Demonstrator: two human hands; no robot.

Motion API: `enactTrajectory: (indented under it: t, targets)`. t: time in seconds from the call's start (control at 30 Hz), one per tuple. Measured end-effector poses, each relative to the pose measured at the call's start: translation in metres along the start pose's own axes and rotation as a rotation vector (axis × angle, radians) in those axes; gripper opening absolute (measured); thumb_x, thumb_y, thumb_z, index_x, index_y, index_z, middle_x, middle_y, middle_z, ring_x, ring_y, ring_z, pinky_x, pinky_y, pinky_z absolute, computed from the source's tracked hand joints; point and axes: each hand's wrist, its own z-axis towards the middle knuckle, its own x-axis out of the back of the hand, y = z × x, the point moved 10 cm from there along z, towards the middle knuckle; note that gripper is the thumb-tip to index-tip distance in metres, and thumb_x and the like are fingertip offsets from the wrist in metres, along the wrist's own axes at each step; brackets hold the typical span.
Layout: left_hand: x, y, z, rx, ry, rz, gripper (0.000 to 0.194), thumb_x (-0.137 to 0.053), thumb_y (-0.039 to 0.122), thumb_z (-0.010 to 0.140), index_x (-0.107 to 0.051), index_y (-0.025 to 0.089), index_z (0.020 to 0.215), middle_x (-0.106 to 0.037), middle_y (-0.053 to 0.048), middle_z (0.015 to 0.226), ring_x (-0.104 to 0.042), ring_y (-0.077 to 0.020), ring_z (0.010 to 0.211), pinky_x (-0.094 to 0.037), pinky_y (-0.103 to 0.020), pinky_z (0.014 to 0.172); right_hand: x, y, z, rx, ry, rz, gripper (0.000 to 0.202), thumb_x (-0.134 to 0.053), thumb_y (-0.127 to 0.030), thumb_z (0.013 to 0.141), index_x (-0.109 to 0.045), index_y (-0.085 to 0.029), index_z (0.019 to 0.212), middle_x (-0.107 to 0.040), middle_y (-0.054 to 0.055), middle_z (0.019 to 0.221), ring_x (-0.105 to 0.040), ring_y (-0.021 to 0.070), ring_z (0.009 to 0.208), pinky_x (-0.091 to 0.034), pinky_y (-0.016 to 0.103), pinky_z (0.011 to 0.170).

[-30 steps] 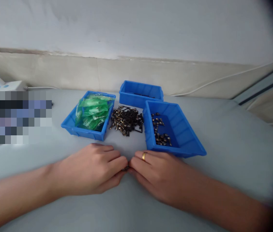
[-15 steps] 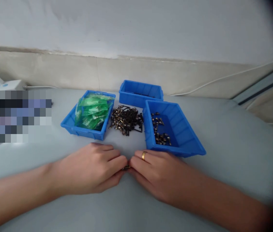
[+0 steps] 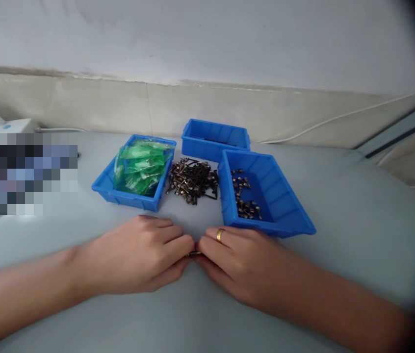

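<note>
My left hand (image 3: 148,255) and my right hand (image 3: 233,260) meet at the fingertips in front of the bins. Both are closed on one small metal part (image 3: 193,253), mostly hidden by the fingers. A gold ring is on my right hand. Beyond the hands lies a pile of small dark and brass-coloured metal parts (image 3: 193,180) on the grey table (image 3: 126,323). Right of the pile, a blue bin (image 3: 288,196) holds similar short parts. Left of it, another blue bin (image 3: 119,198) is filled with green plastic bags (image 3: 143,166).
A third blue bin (image 3: 215,147) with a few dark parts stands at the back against the wall. At the far left are a white device (image 3: 16,126) and a blurred-out patch. A white cable (image 3: 325,122) runs along the wall at right.
The view has shifted very slightly, so the bins appear a little higher. Both hands keep their hold on the small metal part.
</note>
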Motion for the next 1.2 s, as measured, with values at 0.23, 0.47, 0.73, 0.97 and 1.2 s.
enactTrajectory:
  t: [0.23,0.47,0.73,0.97,1.2]
  targets:
    - [-0.0011,0.0001,-0.0011,0.002,-0.008,0.009,0.034,-0.034,0.022,0.099,-0.056,0.016,0.074,-0.056,-0.002,0.066,-0.052,-0.0167,0.061,-0.038,-0.031,0.054,-0.0003,-0.0009,-0.0005,0.011,0.022,-0.009,0.011,-0.052,-0.008,0.086,-0.052,-0.018,0.082,-0.057,0.000,0.073,-0.055,0.0171,0.064,-0.037,0.031,0.054]
    - [0.0004,0.0010,-0.0001,-0.003,0.005,0.000,0.035,-0.034,0.022,0.100,-0.057,0.015,0.075,-0.057,-0.002,0.066,-0.052,-0.0164,0.060,-0.038,-0.030,0.054,0.0020,-0.0034,-0.0024,0.042,0.061,-0.034,0.011,-0.058,-0.008,0.083,-0.053,-0.017,0.081,-0.056,0.000,0.072,-0.055,0.0180,0.063,-0.037,0.033,0.054]
    - [0.0022,0.0014,-0.0009,-0.009,0.008,0.003,0.034,-0.035,0.021,0.099,-0.057,0.015,0.074,-0.056,-0.002,0.066,-0.051,-0.0162,0.060,-0.037,-0.030,0.054,0.0018,-0.0016,-0.0010,0.027,0.059,-0.024,0.011,-0.060,-0.008,0.082,-0.054,-0.017,0.080,-0.056,0.001,0.072,-0.055,0.0182,0.062,-0.037,0.032,0.052]
    - [0.0028,0.0020,0.0003,-0.016,0.018,0.005,0.035,-0.034,0.021,0.100,-0.057,0.015,0.074,-0.055,-0.002,0.065,-0.050,-0.0162,0.059,-0.036,-0.029,0.053,-0.0039,0.0014,-0.0022,0.002,0.014,-0.020,0.007,-0.055,-0.012,0.087,-0.053,-0.018,0.084,-0.058,0.001,0.076,-0.056,0.0191,0.065,-0.037,0.032,0.053]
    - [0.0029,0.0014,0.0011,-0.016,0.013,0.005,0.036,-0.033,0.022,0.100,-0.057,0.015,0.074,-0.055,-0.001,0.065,-0.050,-0.0160,0.059,-0.036,-0.029,0.053,-0.0046,0.0029,-0.0031,-0.019,0.005,-0.012,0.008,-0.056,-0.012,0.087,-0.052,-0.018,0.083,-0.057,0.001,0.075,-0.056,0.0184,0.063,-0.037,0.031,0.052]
